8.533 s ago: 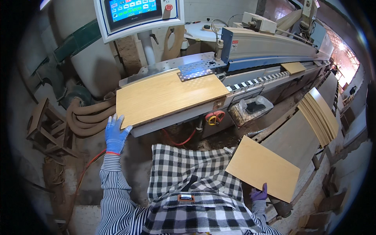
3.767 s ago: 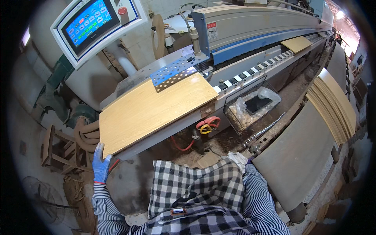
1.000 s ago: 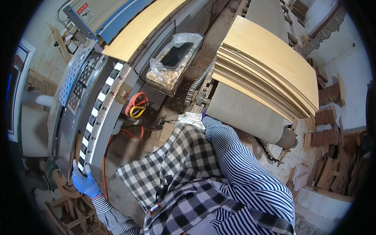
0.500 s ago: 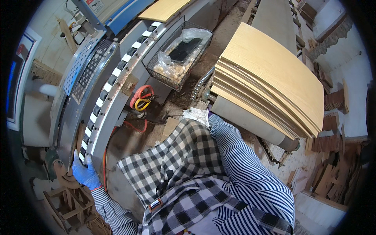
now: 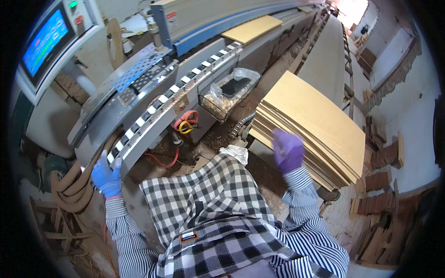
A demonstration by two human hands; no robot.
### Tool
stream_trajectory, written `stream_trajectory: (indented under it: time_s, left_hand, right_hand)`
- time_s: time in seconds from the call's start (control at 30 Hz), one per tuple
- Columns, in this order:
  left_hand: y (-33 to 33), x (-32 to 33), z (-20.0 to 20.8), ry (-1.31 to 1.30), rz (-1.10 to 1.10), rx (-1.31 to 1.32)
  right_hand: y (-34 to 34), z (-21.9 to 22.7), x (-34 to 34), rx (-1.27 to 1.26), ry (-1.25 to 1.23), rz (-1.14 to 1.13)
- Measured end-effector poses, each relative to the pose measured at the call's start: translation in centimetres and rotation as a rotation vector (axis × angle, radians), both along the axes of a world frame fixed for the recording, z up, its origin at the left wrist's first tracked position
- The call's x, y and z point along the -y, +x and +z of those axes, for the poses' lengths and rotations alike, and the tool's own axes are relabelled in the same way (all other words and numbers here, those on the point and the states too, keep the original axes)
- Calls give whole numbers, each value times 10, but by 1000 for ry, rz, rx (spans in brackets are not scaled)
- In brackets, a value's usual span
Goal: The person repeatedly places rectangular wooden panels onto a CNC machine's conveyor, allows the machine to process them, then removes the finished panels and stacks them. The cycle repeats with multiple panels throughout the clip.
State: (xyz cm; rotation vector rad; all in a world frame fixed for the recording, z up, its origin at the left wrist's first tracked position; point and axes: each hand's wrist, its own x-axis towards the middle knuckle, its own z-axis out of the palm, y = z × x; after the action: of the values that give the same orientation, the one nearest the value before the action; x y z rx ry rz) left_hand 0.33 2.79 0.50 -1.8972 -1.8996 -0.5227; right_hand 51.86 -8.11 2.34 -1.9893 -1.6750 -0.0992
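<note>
My left hand, in a blue glove, rests at the near end of the conveyor rail with its black and white rollers. Its fingers are stretched out, thumb apart, touching the rail's end. My right hand, in a purple glove, is at the left edge of the stack of pale wood-coloured boards. Motion smears its fingers, so I cannot make out whether it touches the stack. Farther along the rail lies a single pale board.
A wire basket with plastic bags hangs beside the rail. Below it are red-and-yellow-handled tools and a red hose. A lit control screen stands at the left. Stacked wood pieces line the right wall.
My right hand has come up from low beside the stack, where it was mostly hidden, to the stack's left edge. My left hand stays at the rail's end. The view has shifted, bringing in the screen.
</note>
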Motion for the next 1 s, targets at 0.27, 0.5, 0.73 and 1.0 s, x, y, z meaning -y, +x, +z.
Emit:
stream_trajectory:
  time_s: [0.27, 0.5, 0.73, 1.0]
  left_hand:
    - [3, 2, 2, 68, -91, 84]
    - [4, 9, 9, -48, 4, 60]
    - [9, 13, 17, -128, 42, 27]
    - [5, 11, 10, -46, -10, 63]
  right_hand:
    - [100, -26, -16, 456, 139, -196]
    - [62, -31, 28, 598, 96, -131]
    - [43, -81, 66, -1351, 214, -385]
    - [106, -88, 77, -1779, 453, -179]
